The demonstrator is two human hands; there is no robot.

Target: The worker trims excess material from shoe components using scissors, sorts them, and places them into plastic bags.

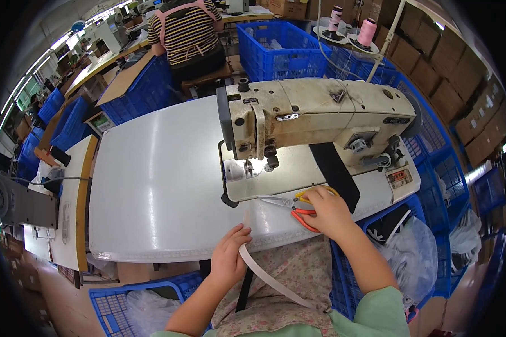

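Between the fingers of my left hand [229, 255], at the table's front edge, a flat pale strip [270, 278] is held. Its lower length runs down across my floral apron [230, 306]. My right hand [327, 210] is closed on the scissors [305, 212], which have one yellow and one orange handle. Their blades point left and lie on the white tabletop [163, 185], just in front of the sewing machine [315, 115]. The machine's needle area is lit. A wide black band [336, 177] lies across the machine bed, beside my right hand.
Blue crates [281, 56] stand behind the machine and along the right. Plastic bags [413, 253] and a black-and-white shoe part [389, 224] sit in a crate by my right arm. Another machine [22, 202] is at left. A person in stripes [185, 33] sits ahead.
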